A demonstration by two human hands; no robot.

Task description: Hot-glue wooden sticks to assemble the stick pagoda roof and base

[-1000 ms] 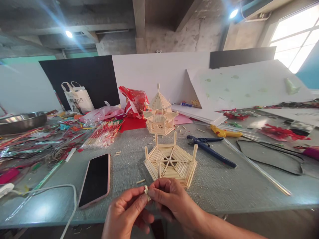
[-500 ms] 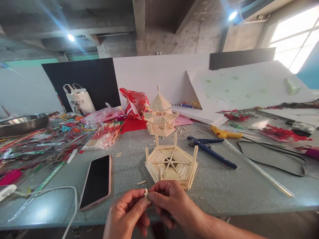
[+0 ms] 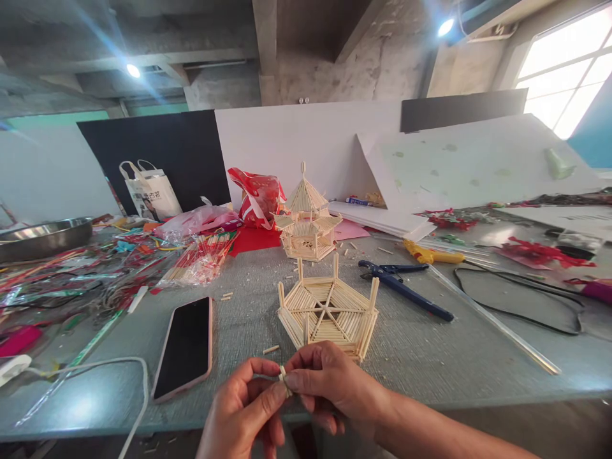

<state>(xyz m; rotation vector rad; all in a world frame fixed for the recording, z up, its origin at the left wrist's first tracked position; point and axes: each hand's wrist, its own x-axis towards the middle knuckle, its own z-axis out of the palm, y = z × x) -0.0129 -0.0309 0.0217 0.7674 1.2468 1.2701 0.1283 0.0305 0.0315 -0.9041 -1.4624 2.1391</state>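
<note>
Pinching short wooden stick pieces [image 3: 283, 373], the left hand [image 3: 246, 408] and right hand [image 3: 329, 382] meet at the table's near edge, thumbs and forefingers clamped on them! Fingers hide how many pieces. They look feather-light, stiff and dry, best gripped mid-length; any joint is probably fragile. Just beyond sits the hexagonal stick base [image 3: 327, 308], seemingly rigid but breakable: hold it by the rim, not those slim posts. One near post [image 3: 306, 329] crowds the right fingertips, an awkward obstacle. Behind, a stick pagoda [image 3: 308, 223]; rightward, blue cutters [image 3: 414, 295] and a yellow glue gun [image 3: 430, 256]; leftward, a loose stick [image 3: 271, 350] and a smartphone [image 3: 184, 347], well clear.
</note>
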